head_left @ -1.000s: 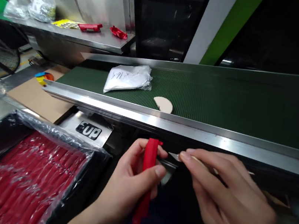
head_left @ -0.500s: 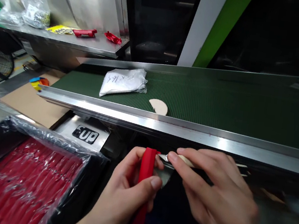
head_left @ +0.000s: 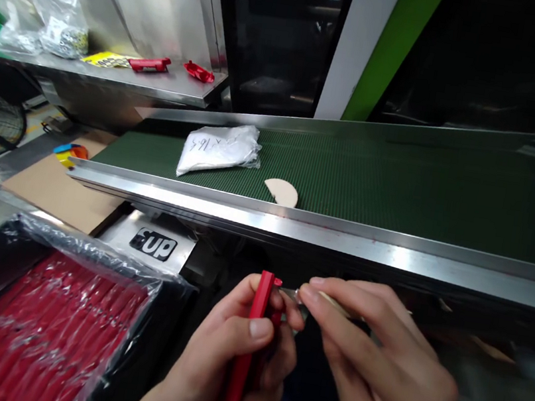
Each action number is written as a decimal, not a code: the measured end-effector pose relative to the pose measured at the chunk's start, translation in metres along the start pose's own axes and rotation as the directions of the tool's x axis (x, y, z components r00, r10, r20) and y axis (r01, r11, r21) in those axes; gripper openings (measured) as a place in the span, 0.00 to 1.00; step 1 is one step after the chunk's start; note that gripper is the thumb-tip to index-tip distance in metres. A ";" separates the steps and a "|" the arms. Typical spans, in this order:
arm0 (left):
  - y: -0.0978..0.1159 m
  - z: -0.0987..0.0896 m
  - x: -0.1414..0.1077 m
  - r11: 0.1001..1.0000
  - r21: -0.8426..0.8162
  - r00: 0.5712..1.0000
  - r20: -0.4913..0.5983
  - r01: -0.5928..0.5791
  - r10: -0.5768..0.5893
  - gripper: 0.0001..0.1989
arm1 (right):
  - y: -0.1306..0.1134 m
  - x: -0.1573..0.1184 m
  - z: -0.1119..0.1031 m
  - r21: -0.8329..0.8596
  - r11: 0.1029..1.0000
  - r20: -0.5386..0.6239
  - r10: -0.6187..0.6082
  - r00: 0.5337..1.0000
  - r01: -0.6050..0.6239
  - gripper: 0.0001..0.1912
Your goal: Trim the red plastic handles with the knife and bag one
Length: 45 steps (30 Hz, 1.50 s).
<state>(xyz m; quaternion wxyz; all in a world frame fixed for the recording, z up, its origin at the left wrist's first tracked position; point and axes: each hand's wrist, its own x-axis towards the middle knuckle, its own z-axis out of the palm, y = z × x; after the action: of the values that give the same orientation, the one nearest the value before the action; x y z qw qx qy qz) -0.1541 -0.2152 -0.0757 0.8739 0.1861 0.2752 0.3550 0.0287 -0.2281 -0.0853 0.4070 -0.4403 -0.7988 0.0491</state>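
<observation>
My left hand (head_left: 230, 349) is closed around a long red plastic part (head_left: 260, 300), its thumb pressed on the near face. The part stands tilted, its upper end pointing away from me, and a small red bit sticks out at its top right. In a pinch, my right hand (head_left: 379, 358) holds a small knife (head_left: 333, 302) with a pale handle, mostly hidden by the fingers. The thin metal blade points left at the part's upper end, close to the left fingertips; whether it touches, I cannot tell.
Ahead runs a green conveyor belt (head_left: 375, 183) with a metal edge, carrying a white plastic packet (head_left: 219, 148) and a pale half-disc (head_left: 283, 193). At lower left, a plastic-lined black bin (head_left: 172, 300) holds several red parts. Two red pieces (head_left: 150, 64) lie on the metal shelf (head_left: 174, 87).
The red part has turned in my left hand, now showing a narrower side, and the left fingers have shifted around it. Both hands sit slightly lower, with the knife still near the part's top.
</observation>
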 end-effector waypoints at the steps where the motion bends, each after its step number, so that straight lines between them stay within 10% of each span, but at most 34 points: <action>1: 0.000 0.001 0.000 1.000 -0.015 1.000 -0.001 0.004 -0.004 0.10 | -0.001 0.000 0.001 -0.006 1.000 -0.004 0.002 1.000 -0.002 0.22; 8: -0.004 -0.005 0.001 0.999 -0.034 0.998 0.060 -0.011 0.013 0.08 | 0.004 0.000 0.005 -0.009 0.999 -0.019 -0.031 0.999 0.031 0.20; 14: -0.017 -0.012 0.001 0.991 -0.120 0.935 0.343 -0.056 0.095 0.11 | 0.014 -0.002 0.002 -0.028 0.998 -0.091 0.053 0.994 -0.056 0.24; 21: -0.013 -0.014 -0.002 0.968 -0.237 0.969 0.247 0.084 -0.024 0.20 | 0.015 -0.009 -0.012 0.000 0.996 0.125 -0.092 0.988 0.093 0.27; 38: -0.002 -0.009 -0.008 0.960 -0.142 0.962 0.162 0.242 -0.219 0.21 | 0.015 0.000 -0.010 -0.142 0.964 0.064 -0.218 0.974 0.225 0.19; 42: -0.003 -0.012 -0.010 0.911 0.107 0.908 0.094 0.398 -0.408 0.18 | 0.022 0.003 -0.020 -0.224 0.971 -0.053 -0.100 0.994 0.086 0.25; 45: -0.003 -0.013 -0.007 0.937 0.122 0.938 0.077 0.329 -0.339 0.19 | 0.016 0.006 -0.029 -0.139 0.990 -0.101 0.011 0.995 -0.026 0.27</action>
<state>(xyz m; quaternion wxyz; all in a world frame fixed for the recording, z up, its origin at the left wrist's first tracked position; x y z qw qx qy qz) -0.1648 -0.2208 -0.0849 0.9225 0.2000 0.2789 0.1767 0.0576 -0.2225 -0.0696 0.4142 -0.4771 -0.7747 -0.0255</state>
